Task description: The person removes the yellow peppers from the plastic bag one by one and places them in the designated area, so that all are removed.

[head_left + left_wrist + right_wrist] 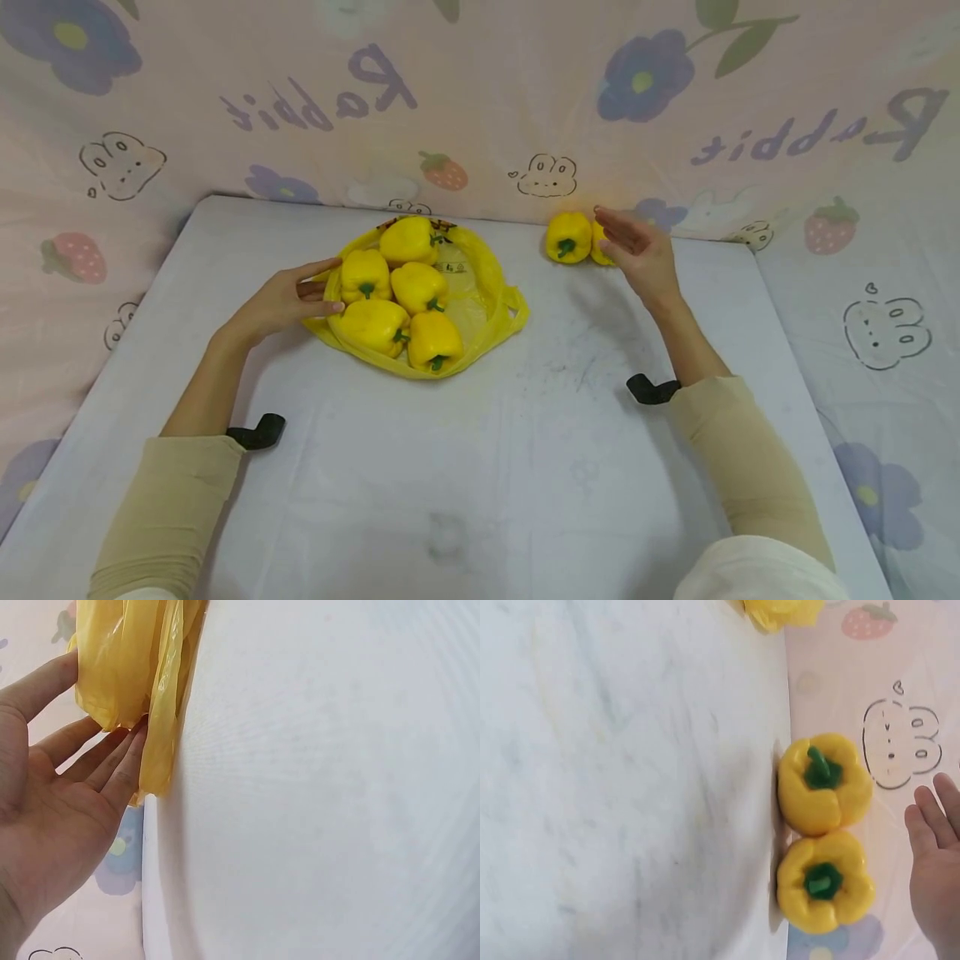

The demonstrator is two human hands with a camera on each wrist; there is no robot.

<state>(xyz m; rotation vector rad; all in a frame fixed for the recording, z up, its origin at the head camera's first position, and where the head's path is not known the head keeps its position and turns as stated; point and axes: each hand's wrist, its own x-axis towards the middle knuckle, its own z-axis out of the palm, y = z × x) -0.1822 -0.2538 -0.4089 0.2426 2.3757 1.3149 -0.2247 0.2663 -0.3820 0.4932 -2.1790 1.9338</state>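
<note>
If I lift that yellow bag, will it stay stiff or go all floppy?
The yellow bag would probably flop: its film looks thin and creased. It might sag towards the left, where the five peppers crowd together. Those rounded peppers could also roll about inside.

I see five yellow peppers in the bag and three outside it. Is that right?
Not three: the right wrist view shows just two peppers outside. The five in the yellow bag are right.
</note>
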